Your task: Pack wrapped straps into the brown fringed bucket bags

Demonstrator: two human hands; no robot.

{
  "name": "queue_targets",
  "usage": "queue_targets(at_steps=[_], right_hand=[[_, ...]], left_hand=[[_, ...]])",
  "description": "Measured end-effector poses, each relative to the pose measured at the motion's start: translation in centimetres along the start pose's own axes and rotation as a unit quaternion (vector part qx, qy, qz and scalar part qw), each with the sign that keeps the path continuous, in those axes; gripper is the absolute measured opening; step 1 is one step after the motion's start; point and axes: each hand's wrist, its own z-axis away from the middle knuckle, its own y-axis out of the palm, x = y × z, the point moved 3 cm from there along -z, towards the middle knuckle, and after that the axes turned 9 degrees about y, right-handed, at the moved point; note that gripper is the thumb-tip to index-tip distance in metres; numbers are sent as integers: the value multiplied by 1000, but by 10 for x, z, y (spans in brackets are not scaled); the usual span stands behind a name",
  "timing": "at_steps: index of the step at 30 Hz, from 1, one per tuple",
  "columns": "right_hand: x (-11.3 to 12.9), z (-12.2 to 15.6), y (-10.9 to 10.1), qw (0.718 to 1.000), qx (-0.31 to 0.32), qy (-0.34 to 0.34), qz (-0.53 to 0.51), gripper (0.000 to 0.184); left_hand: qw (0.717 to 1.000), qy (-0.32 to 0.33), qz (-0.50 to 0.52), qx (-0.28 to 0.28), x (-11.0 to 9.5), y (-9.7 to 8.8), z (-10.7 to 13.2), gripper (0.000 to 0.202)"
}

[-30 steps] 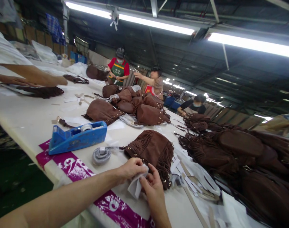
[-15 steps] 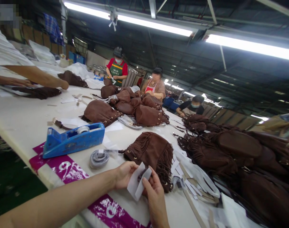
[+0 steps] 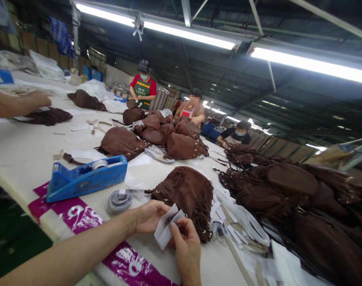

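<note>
My left hand [image 3: 149, 217] and my right hand [image 3: 187, 243] meet over the near side of the table. Between them is a folded piece of white paper [image 3: 163, 235], its flaps partly spread around a small dark piece at the fold. The left fingers grip its far edge from behind, while the right thumb and fingers pinch the right flap. Just beyond lies a brown fringed bag [image 3: 183, 188] with metal eyelets, one end close to the paper. A rolled grey strap [image 3: 120, 201] with a white band rests left of the bag.
A blue tape dispenser [image 3: 87, 180] stands on the left, by a purple printed strip [image 3: 82, 216]. Brown bags [image 3: 181, 145] lie mid-table, with a bigger heap [image 3: 291, 182] at right. Paper and strap scraps lie between. Co-workers stand beyond; another person's arm [image 3: 17, 102] reaches in left.
The view has shifted slightly, so most things sit a little further left. Both hands keep hold of the paper. The other person's arm at the left has drawn back.
</note>
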Motion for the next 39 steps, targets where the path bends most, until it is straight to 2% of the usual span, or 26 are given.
queue_targets(at_steps=[4, 6, 10, 14, 17, 23, 27, 30, 34, 36, 39], right_hand=[[-3, 1, 1, 1000, 11, 27, 2, 29], [-4, 1, 0, 1000, 11, 24, 11, 27], [-3, 2, 0, 1000, 7, 12, 18, 26], [3, 6, 1, 999, 24, 35, 19, 33], [7, 7, 2, 999, 29, 35, 29, 37], [1, 4, 1, 998, -5, 41, 40, 38], [2, 5, 2, 998, -6, -4, 65, 31], [3, 7, 0, 996, -11, -15, 88, 29], [2, 5, -3, 995, -20, 24, 95, 37], [3, 2, -3, 995, -19, 27, 89, 38], [5, -2, -4, 997, -17, 37, 65, 39]], left_hand=[[997, -17, -77, 14, -7, 3, 6, 30], [992, -19, -123, 26, -10, 2, 6, 40], [984, -20, -178, 5, -16, -6, 5, 50], [986, -57, -150, 46, -25, -5, 11, 38], [985, -61, -157, 32, -25, -2, 14, 34], [948, 45, -313, -37, -11, 1, 9, 29], [921, 97, -367, -83, -6, -2, 5, 23], [908, 116, -391, -94, -3, -5, 2, 22], [891, 119, -429, -90, -4, -2, 4, 18], [900, 108, -415, -76, -8, 2, 7, 20], [960, 41, -275, -35, -13, 6, 9, 27]])
